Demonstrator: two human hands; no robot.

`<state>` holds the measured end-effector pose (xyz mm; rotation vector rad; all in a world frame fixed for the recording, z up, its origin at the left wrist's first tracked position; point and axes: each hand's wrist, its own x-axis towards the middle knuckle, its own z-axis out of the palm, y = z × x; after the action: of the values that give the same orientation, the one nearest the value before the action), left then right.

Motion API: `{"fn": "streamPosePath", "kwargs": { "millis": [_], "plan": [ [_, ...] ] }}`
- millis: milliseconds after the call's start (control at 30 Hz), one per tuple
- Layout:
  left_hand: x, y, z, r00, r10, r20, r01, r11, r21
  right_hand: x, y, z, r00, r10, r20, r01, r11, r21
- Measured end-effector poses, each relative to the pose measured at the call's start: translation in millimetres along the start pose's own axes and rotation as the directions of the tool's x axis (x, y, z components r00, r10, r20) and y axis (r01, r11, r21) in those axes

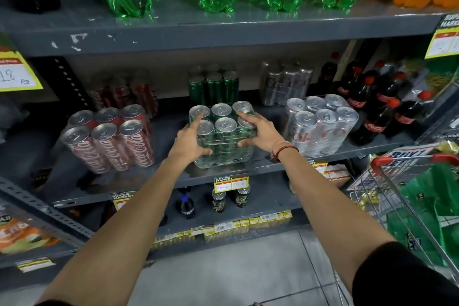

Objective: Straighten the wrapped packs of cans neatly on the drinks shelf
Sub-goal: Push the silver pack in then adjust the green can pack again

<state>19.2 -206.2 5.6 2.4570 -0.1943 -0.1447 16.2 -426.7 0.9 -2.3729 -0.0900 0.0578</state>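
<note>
While both hands clasp it, left grip [190, 141], right grip [258, 131], wrapped green six-can pack [223, 136], grey shelf [173, 176].

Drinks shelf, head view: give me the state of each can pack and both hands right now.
Green can pack: upright at the shelf front, gripped on both sides.
Red can pack: front left, untouched, turned askew.
Silver can pack: front right, untouched, angled.
Left hand: gripping the green pack's left side.
Right hand: gripping its right side.

My one head camera looks forward and down from close by, facing the drinks shelf [223, 171] squarely, my forearms reaching into view.
</note>
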Motion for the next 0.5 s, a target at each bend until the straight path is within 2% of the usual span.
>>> {"fn": "streamPosePath", "kwargs": {
  "millis": [500],
  "plan": [
    [-21,4,2,1.000,-0.019,0.024,0.018,1.000,0.007,-25,-4,-4,1.000,0.003,0.020,-0.003,0.999,-0.044]
  ]
}}
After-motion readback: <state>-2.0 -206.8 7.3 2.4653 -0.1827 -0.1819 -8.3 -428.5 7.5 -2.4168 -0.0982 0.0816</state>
